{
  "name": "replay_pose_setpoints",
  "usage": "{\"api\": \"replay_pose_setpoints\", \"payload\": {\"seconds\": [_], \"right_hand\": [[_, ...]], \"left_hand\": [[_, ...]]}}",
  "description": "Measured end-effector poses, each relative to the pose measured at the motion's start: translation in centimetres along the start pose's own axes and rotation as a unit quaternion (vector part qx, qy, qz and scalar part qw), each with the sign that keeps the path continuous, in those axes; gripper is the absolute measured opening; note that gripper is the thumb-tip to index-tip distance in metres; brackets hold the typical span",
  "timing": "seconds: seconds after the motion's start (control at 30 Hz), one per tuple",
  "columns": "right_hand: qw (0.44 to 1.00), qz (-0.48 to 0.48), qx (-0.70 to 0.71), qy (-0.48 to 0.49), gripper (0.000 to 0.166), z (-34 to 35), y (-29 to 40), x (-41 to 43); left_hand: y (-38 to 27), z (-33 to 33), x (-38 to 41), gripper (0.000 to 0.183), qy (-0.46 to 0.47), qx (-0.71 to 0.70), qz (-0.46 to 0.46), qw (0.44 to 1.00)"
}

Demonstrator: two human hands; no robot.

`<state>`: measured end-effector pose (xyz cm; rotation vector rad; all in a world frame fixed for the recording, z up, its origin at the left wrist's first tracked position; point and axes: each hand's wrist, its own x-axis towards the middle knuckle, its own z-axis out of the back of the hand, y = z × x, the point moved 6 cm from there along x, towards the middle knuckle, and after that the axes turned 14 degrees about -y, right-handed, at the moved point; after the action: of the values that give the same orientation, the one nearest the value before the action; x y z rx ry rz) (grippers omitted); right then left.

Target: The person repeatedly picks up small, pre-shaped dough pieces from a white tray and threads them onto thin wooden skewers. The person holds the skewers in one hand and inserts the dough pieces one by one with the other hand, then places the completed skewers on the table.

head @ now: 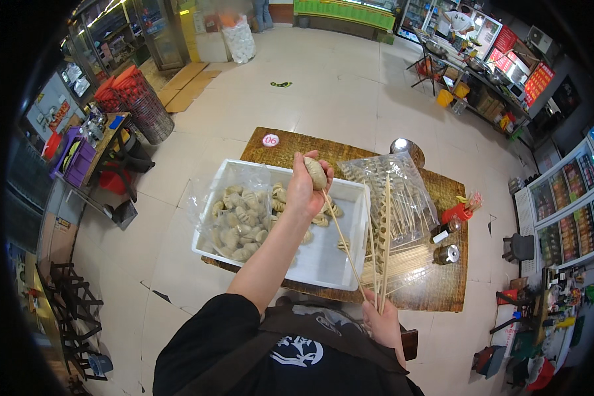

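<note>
My left hand (307, 185) cups a pale oval food piece (315, 172) above the white plastic bin (222, 171). Low at the right, my right hand (382, 319) grips several bamboo skewers (386, 237). One skewer slants up from it to the piece in my left hand; whether its tip has gone in is hard to see. Inside the bin, a clear plastic bag (245, 218) of similar scored pieces fills the left side. A few loose scored pieces (321, 220) lie beside it, some hidden by my forearm.
A bag of skewered pieces (406, 198) and a pile of bare skewers (401, 265) lie on the brown table (297, 141). By its right edge stand a red holder (458, 212), a dark bottle (445, 230) and a metal-topped jar (446, 254). Beyond the table is a round stool (407, 148).
</note>
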<state>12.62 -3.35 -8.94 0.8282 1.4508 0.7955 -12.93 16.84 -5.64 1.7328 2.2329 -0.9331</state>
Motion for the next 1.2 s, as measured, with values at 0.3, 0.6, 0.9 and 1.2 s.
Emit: {"api": "replay_pose_setpoints", "payload": {"seconds": [0.3,0.6,0.9,1.2], "right_hand": [[1.000,0.003,0.022,0.021,0.035,-0.7,0.1,0.1],[1.000,-0.003,-0.004,-0.015,0.036,-1.6,0.3,0.3],[1.000,0.007,-0.008,0.008,0.034,-2.4,0.8,1.2],[0.999,0.032,-0.020,0.035,0.033,-4.4,1.7,1.5]], "left_hand": [[-0.8,0.1,-0.2,0.035,0.009,0.011,-0.029,0.999],[0.0,1.0,-0.2,0.029,0.056,0.038,-0.032,0.997],[-2.1,1.4,-2.6,0.021,0.033,0.088,-0.103,0.990],[-3.3,3.1,-3.5,0.020,0.002,0.033,-0.101,0.994]]}}
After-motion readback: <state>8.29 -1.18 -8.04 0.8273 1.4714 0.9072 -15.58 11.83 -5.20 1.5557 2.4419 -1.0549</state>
